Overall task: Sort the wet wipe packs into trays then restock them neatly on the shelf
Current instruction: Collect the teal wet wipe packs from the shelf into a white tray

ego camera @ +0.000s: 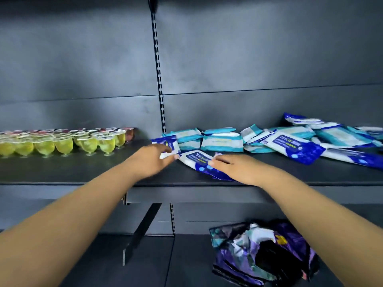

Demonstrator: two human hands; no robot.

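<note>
Loose wet wipe packs lie on a dark shelf [290, 175]. Teal and white packs [221, 141] stand in a row at the back, and a heap of blue and teal packs [310, 141] spreads to the right. My left hand [151, 160] holds the corner of a dark blue and white pack [167, 145] at the left end of the row. My right hand [232, 165] grips another blue pack [196, 160] that lies flat near the shelf's front. The two packs lie side by side, almost touching.
Rows of yellow-green jelly cups [62, 143], with red ones behind, fill the left shelf bay. A slotted upright [158, 69] divides the bays. On the lower shelf lies a crumpled purple bag [263, 251], and a black divider [143, 228] slants beside it.
</note>
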